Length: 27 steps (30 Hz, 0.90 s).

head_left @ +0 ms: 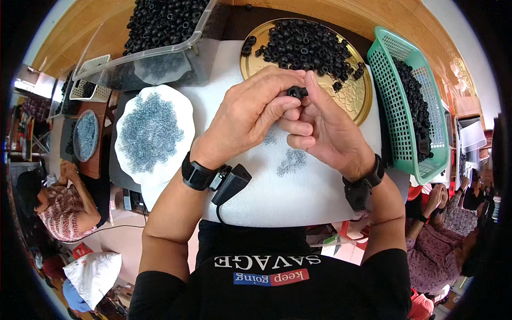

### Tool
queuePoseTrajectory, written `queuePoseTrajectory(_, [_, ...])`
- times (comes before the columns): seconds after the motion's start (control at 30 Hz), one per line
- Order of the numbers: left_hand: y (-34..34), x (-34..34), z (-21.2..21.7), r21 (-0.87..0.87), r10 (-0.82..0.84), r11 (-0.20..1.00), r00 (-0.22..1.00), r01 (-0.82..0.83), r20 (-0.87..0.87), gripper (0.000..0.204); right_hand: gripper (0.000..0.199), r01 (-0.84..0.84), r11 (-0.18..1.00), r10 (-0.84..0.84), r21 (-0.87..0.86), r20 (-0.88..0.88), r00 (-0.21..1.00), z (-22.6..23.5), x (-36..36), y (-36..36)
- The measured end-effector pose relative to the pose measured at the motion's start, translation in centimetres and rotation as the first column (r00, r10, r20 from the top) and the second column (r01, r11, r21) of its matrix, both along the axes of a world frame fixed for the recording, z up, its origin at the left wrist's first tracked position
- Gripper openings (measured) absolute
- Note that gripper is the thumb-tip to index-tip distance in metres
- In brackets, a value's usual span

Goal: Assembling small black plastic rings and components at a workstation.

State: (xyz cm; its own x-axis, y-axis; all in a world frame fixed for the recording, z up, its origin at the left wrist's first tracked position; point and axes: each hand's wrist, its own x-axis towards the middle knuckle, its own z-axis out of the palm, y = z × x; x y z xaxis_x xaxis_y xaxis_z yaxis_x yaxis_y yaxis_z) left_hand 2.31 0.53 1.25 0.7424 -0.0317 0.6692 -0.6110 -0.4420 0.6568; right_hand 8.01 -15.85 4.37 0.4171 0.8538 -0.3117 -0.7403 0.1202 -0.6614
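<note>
My left hand (pixel 256 109) and my right hand (pixel 332 122) meet over the white work surface (pixel 298 205). Between their fingertips is a small black ring-shaped part (pixel 295 92), its open end showing. Both hands are closed on it; whether anything else sits in the fingers is hidden. Just beyond them lies a round gold tray (pixel 356 96) bearing a heap of similar black parts (pixel 304 45). Small clear bluish pieces (pixel 292 162) are scattered on the surface below my hands. More of these fill a white scalloped plate (pixel 188 109) at the left.
A clear plastic tub (pixel 101 61) of black parts stands at the far left. At the right is a green perforated basket (pixel 385 101) holding more. A co-worker (pixel 66 205) sits at the left, beside a bowl (pixel 96 136); other people (pixel 437 245) are at the right.
</note>
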Motion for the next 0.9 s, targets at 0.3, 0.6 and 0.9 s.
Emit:
queuePoseTrajectory(0.3, [0.5, 0.0, -0.2, 0.078, -0.021, 0.997, 0.999, 0.023, -0.030, 0.023, 0.041, -0.034, 0.999, 0.034, -0.007, 0.000, 0.999, -0.7, 0.7, -0.3])
queuePoseTrajectory(0.6, [0.0, -0.3, -0.6, -0.160, -0.174, 0.978, 0.948, 0.135, -0.267, 0.035, 0.036, -0.002, 0.995, 0.002, 0.097, 0.003, 1.000, -1.5, 0.4, -0.1])
queuePoseTrajectory(0.9, [-2.5, -1.3, 0.9, -0.549, -0.266, 0.834, 0.835, -0.050, -0.481, 0.054, 0.025, 0.129, 0.991, -0.121, 0.025, 0.558, 0.821, -2.7, 0.7, 0.2])
